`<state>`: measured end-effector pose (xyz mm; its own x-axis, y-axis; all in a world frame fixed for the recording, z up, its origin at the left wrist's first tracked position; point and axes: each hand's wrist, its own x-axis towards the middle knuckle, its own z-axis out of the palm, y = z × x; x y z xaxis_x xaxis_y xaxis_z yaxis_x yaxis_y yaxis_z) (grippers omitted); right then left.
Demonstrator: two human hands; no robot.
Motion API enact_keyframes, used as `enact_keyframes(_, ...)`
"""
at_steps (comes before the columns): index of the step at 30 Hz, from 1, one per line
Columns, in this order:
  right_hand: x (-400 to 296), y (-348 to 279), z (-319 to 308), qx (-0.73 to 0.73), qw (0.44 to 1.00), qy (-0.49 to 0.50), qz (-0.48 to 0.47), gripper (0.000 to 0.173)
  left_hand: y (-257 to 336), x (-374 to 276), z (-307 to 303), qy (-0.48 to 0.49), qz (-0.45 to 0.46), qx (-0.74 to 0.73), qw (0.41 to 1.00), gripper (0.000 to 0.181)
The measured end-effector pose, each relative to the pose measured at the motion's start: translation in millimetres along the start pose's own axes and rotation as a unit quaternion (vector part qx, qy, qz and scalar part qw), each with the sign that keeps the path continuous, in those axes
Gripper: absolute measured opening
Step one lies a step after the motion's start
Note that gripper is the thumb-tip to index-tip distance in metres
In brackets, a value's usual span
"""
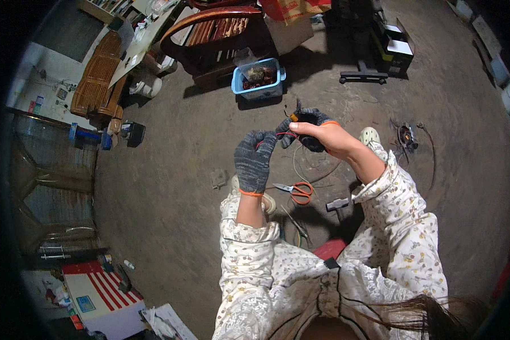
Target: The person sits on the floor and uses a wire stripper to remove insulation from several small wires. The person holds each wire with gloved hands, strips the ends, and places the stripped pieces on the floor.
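Note:
My left hand wears a grey knitted glove with an orange cuff and pinches a thin red wire. The wire runs across to my right hand, whose bare thumb presses on a small yellow part with dark leads. Grey glove fabric covers my right fingers; how far the glove is pulled on is unclear. Below my hands on the floor lie orange-handled scissors, a hammer and a slim metal tool, perhaps pliers. Loose thin wires trail between my feet.
A light blue plastic bin holding reddish-brown scrap stands ahead, before a wooden armchair. Right of my foot sits a dark part with wires. A small grey block lies left of my left foot. A wheeled stand base is farther off.

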<state>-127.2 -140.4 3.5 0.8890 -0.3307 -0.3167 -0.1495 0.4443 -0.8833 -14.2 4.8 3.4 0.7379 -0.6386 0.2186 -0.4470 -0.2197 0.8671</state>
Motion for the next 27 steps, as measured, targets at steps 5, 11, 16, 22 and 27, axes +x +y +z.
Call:
enact_keyframes(5,-7,-6,3,0.056,0.998,-0.017,0.001,0.032,-7,0,5,-0.022,-0.02,-0.059,0.998,0.012)
enact_keyframes(11,-9,-7,4,0.087,0.996,-0.03,0.02,0.029,-4,-2,1,-0.044,-0.029,-0.053,0.997,0.01)
enact_keyframes(16,-5,-8,4,-0.023,0.998,0.051,0.039,0.025,-1,-2,1,-0.061,-0.034,-0.065,0.995,0.007)
enact_keyframes(22,9,13,3,-0.242,0.965,0.043,-0.092,0.025,2,-6,5,-0.046,0.045,0.084,0.994,0.009)
enact_keyframes(27,15,21,6,-0.312,0.926,0.02,-0.211,0.021,1,-8,11,-0.042,0.059,0.108,0.992,0.009)
